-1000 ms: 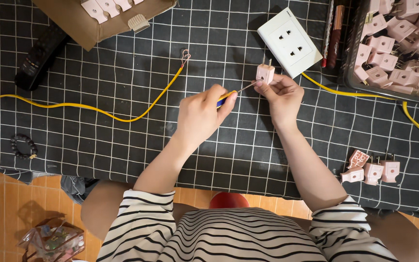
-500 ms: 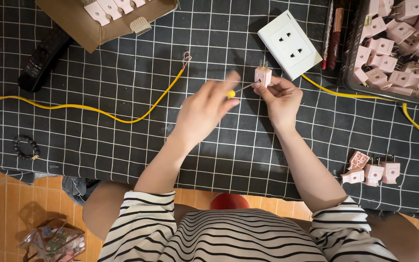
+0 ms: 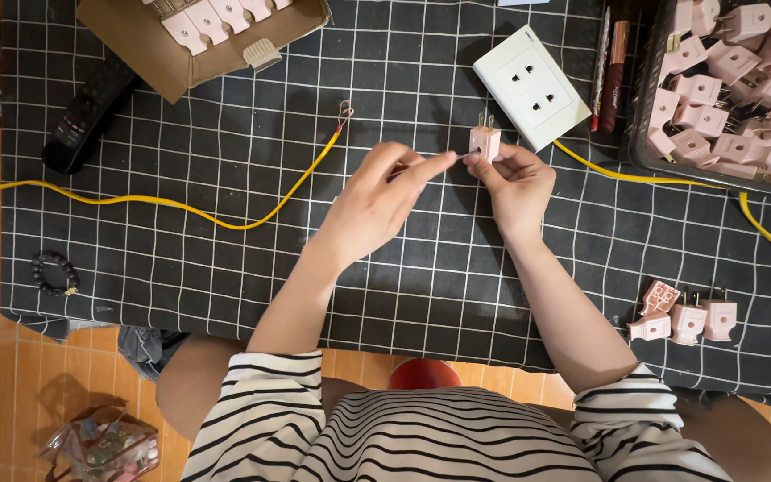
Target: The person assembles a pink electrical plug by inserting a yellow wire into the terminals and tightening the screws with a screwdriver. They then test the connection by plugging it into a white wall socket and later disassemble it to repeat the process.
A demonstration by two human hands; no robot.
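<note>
Right hand (image 3: 518, 183) pinches pink plug (image 3: 484, 142) above the checked mat (image 3: 225, 268), prongs up; left hand (image 3: 385, 192) clenched on a mostly hidden tool, tip at plug's side. Risk: tip slips off, plug twists in my pinch

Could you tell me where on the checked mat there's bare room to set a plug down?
Free: the mat between the yellow wire and its near edge, and the stretch between the right hand and the small pink plug cluster. Crowded: the top edge, with the cardboard box, white socket plate and plug tray.
</note>
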